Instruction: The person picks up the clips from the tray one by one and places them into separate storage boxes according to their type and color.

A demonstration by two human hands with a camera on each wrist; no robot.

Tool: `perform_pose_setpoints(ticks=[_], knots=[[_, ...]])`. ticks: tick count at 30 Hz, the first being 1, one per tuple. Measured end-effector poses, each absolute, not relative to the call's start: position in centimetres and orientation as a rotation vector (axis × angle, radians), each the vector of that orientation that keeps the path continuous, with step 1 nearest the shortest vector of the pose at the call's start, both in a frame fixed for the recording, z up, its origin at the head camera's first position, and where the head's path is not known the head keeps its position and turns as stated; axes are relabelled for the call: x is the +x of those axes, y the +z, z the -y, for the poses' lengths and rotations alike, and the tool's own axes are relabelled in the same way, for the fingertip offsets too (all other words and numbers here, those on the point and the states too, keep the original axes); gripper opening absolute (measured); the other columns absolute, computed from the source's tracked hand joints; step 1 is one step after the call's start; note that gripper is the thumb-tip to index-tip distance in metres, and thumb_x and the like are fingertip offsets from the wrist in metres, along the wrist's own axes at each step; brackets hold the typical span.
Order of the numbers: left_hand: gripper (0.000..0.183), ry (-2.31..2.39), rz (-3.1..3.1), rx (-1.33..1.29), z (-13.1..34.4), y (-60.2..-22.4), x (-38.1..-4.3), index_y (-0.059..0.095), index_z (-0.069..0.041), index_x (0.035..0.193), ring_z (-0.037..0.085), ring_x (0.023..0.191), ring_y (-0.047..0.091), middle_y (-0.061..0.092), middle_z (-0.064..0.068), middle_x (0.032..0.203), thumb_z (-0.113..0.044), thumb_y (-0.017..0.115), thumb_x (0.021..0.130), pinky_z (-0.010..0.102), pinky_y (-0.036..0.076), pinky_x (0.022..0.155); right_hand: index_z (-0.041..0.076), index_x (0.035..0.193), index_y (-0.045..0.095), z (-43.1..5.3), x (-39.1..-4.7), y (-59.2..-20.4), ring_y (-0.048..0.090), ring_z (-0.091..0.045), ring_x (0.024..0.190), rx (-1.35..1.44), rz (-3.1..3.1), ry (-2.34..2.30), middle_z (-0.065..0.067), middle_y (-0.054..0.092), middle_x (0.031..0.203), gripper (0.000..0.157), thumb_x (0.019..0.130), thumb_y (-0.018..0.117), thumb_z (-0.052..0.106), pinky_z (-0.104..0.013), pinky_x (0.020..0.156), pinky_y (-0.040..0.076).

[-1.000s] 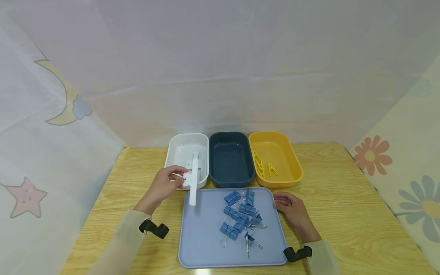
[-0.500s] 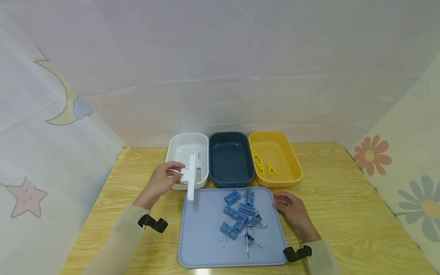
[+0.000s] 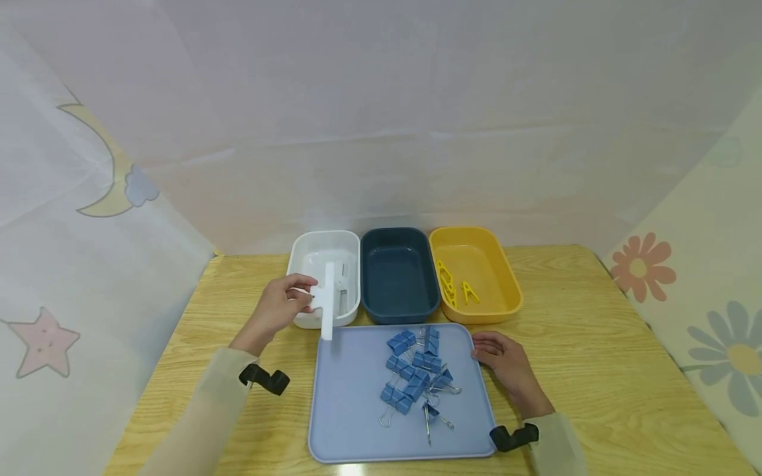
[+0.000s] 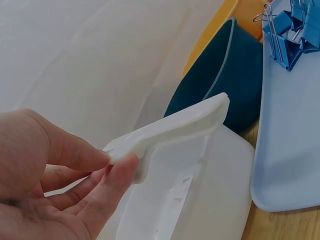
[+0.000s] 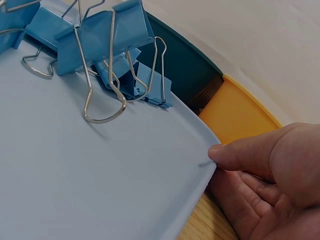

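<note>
My left hand (image 3: 275, 311) pinches a white plastic bag clip (image 3: 327, 305) by its short handle, thumb against fingertips. The clip's long bar hangs over the near part of the white bin (image 3: 306, 248), close above its rim. Another white clip (image 3: 342, 285) lies inside that bin. At the right edge of the light blue tray (image 3: 351, 423), my right hand (image 3: 506, 370) grips the far corner. In the right wrist view its thumb (image 5: 235, 152) rests on the rim, with the fingers below. Several blue binder clips (image 3: 415, 383) lie heaped on the tray.
A dark blue bin (image 3: 400, 281) stands between the white bin and a yellow bin (image 3: 485, 271). Several yellow clips (image 3: 448, 284) lie in the yellow one. All three stand behind the tray on the wooden table (image 3: 571, 317), near the cloth backdrop (image 3: 393, 119).
My left hand has shifted slightly left and away from me, carrying the white bag clip farther over the white bin. The right hand and tray stay put.
</note>
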State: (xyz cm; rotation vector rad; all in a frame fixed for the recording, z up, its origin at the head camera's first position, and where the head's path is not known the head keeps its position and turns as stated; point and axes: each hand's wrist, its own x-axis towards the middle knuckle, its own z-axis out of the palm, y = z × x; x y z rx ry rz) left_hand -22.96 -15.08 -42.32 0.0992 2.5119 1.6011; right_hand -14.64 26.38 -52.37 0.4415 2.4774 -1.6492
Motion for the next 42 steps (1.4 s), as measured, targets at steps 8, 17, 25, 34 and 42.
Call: perform_pose_setpoints(ticks=[8, 17, 25, 34, 42], knots=[[0.032, 1.626, -2.501, 0.101, 15.2, -42.2, -23.3, 0.06, 0.0, 0.122, 0.025, 0.088, 0.065, 0.058, 0.019, 0.111, 0.002, 0.053, 0.09, 0.045, 0.059, 0.083, 0.005, 0.127, 0.058, -26.4, -14.6, -52.4, 0.063, -0.013, 0.105, 0.446, -2.477, -1.651, -0.014, 0.065, 0.124, 0.036, 0.092, 0.064, 0.012, -0.016, 0.084, 0.055], [0.033, 1.628, -2.503, 0.086, 15.5, -42.4, -23.7, 0.058, 0.001, 0.124, 0.036, 0.096, 0.064, 0.058, 0.019, 0.112, 0.002, 0.053, 0.091, 0.038, 0.061, 0.079, 0.005, 0.127, 0.058, -26.2, -14.5, -52.3, 0.063, -0.015, 0.106, 0.452, -2.479, -1.653, -0.014, 0.065, 0.123, 0.036, 0.092, 0.063, 0.011, -0.016, 0.084, 0.055], [0.031, 1.619, -2.484, 0.032, 15.9, -42.2, -24.1, 0.06, -0.004, 0.122, 0.02, 0.087, 0.065, 0.057, 0.016, 0.113, 0.0, 0.054, 0.092, 0.027, 0.06, 0.075, 0.004, 0.127, 0.058, -26.2, -14.5, -52.4, 0.062, -0.012, 0.102, 0.449, -2.478, -1.666, -0.015, 0.065, 0.122, 0.035, 0.092, 0.063, 0.01, -0.014, 0.082, 0.054], [0.033, 1.63, -2.459, 0.011, 16.0, -42.5, -24.6, 0.058, -0.001, 0.125, 0.035, 0.1, 0.063, 0.055, 0.02, 0.117, 0.0, 0.054, 0.093, 0.026, 0.06, 0.076, 0.004, 0.126, 0.059, -26.2, -14.6, -52.3, 0.062, -0.009, 0.101, 0.458, -2.477, -1.661, -0.014, 0.065, 0.122, 0.036, 0.092, 0.064, 0.01, -0.013, 0.081, 0.054], [0.032, 1.64, -2.473, 0.004, 16.3, -42.6, -25.3, 0.059, -0.002, 0.124, 0.024, 0.091, 0.063, 0.055, 0.017, 0.114, 0.001, 0.054, 0.092, 0.041, 0.059, 0.086, 0.003, 0.127, 0.058, -26.1, -14.4, -51.9, 0.063, -0.013, 0.104, 0.434, -2.481, -1.665, -0.016, 0.064, 0.124, 0.037, 0.092, 0.064, 0.011, -0.011, 0.081, 0.053]])
